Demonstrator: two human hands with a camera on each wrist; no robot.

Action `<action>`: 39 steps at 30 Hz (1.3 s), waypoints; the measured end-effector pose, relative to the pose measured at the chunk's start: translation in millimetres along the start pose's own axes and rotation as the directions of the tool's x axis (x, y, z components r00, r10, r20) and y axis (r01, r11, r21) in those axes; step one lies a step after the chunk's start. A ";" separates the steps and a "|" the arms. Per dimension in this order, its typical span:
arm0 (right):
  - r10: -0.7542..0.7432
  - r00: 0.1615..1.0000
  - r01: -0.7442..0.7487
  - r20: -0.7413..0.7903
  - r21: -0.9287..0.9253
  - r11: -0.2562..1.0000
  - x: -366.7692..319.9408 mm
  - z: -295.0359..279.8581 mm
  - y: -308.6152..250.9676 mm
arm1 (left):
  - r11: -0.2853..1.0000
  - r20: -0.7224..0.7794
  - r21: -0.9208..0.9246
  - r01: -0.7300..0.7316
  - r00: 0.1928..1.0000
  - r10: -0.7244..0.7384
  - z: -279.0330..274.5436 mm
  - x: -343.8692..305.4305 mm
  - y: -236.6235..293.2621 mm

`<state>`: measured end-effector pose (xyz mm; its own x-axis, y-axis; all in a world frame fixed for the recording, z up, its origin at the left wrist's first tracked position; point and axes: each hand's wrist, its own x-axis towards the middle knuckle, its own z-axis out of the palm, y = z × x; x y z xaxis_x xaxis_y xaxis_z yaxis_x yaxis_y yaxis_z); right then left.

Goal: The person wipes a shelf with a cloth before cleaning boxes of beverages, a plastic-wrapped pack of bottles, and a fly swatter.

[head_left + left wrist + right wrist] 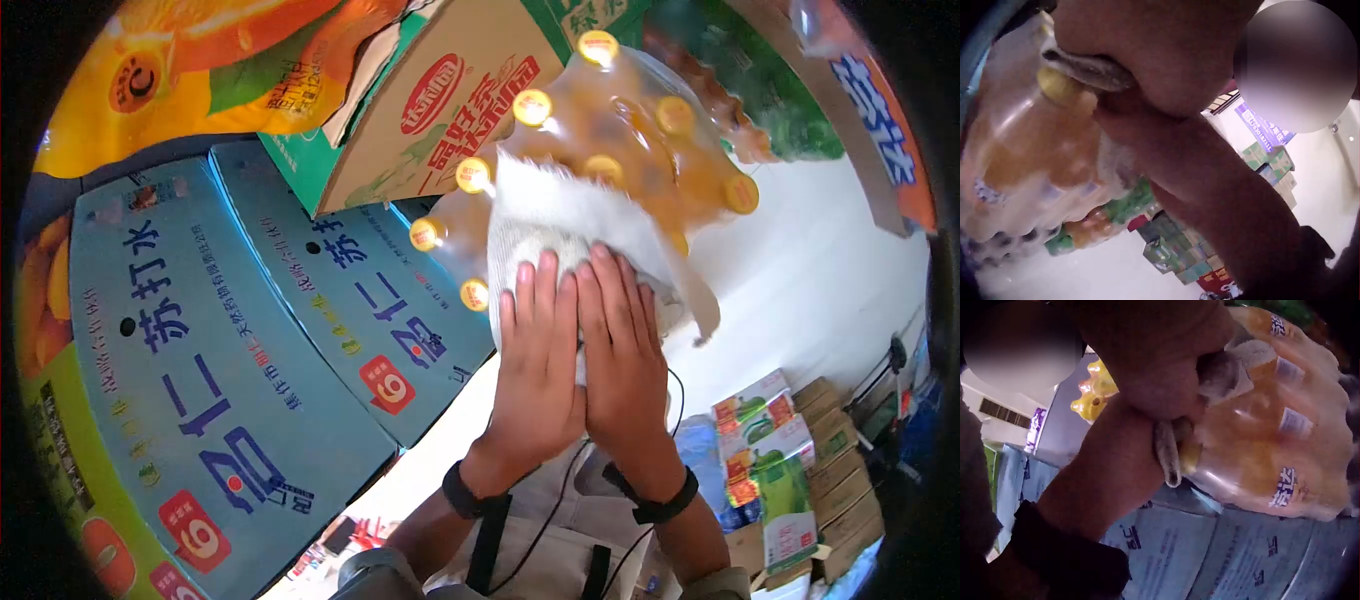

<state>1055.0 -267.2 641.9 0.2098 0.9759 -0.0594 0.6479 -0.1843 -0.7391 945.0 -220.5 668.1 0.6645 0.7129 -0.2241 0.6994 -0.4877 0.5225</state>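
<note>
Both my hands lie side by side on a folded white cloth (545, 205) in the head view, their fingers straight and pointing away from me. The left hand (535, 350) presses on the cloth's left part, the right hand (618, 345) on its right part. Under the cloth is a shrink-wrapped pack of orange drink bottles (640, 125) with yellow caps (532, 107). Folds of the cloth (1169, 453) stick out beneath the hands in the right wrist view, close to the caps. The palms are hidden.
Blue cartons (230, 340) stand on the left. A brown and green carton (440, 100) and an orange package (220, 70) are beyond them. More boxes (770, 460) are stacked low on the right, near the white floor (800, 270).
</note>
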 end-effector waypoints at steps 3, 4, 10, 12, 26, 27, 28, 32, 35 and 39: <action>-0.005 1.000 0.004 -0.014 -0.061 0.998 -9.3 9.6 2.3 | 1.000 -0.012 -0.013 0.026 1.000 -0.026 6.6 -15.7 -1.5; -0.028 1.000 0.028 -0.005 -0.064 0.998 -5.0 6.0 1.2 | 0.996 0.008 -0.070 0.055 0.998 -0.054 1.6 -11.0 -2.0; -0.159 0.981 0.167 0.113 -0.063 0.984 62.9 2.3 -14.7 | 0.989 -0.230 -0.111 0.099 0.965 -0.123 -13.6 20.9 -31.0; -0.228 0.969 0.232 0.091 -0.036 0.972 70.5 4.6 -12.7 | 0.984 -0.242 -0.104 0.144 0.956 -0.166 -14.0 21.5 -31.4; -0.369 0.915 0.393 0.162 -0.156 0.906 95.8 13.8 -28.4 | 0.938 -0.504 -0.308 0.161 0.808 -0.305 3.9 15.5 -37.9; -0.413 0.889 0.440 0.196 -0.124 0.889 95.4 13.5 -29.0 | 0.879 -0.490 -0.442 0.180 0.772 -0.405 11.5 12.8 -33.5; -0.454 0.861 0.483 0.228 -0.089 0.871 93.8 12.1 -28.6 | 0.802 -0.460 -0.567 0.191 0.734 -0.500 20.0 5.6 -23.0; -0.541 0.779 0.559 0.319 0.041 0.828 65.9 3.7 -18.3 | 0.512 -0.310 -0.849 0.131 0.661 -0.683 50.6 -23.9 20.2; -0.530 0.776 0.549 0.341 0.049 0.835 30.3 -3.6 -7.9 | 0.353 -0.171 -0.920 0.170 0.637 -0.752 61.7 -43.4 45.8; -0.400 0.895 0.402 0.197 0.031 0.915 14.7 1.3 -9.5 | 0.340 -0.137 -0.921 0.190 0.660 -0.739 44.8 -33.1 41.2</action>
<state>1051.0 -251.0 647.1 -0.2154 0.9703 0.1098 0.6548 0.2270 -0.7209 963.6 -286.8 660.1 -0.1144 0.8997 -0.4212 0.1221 0.4335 0.8928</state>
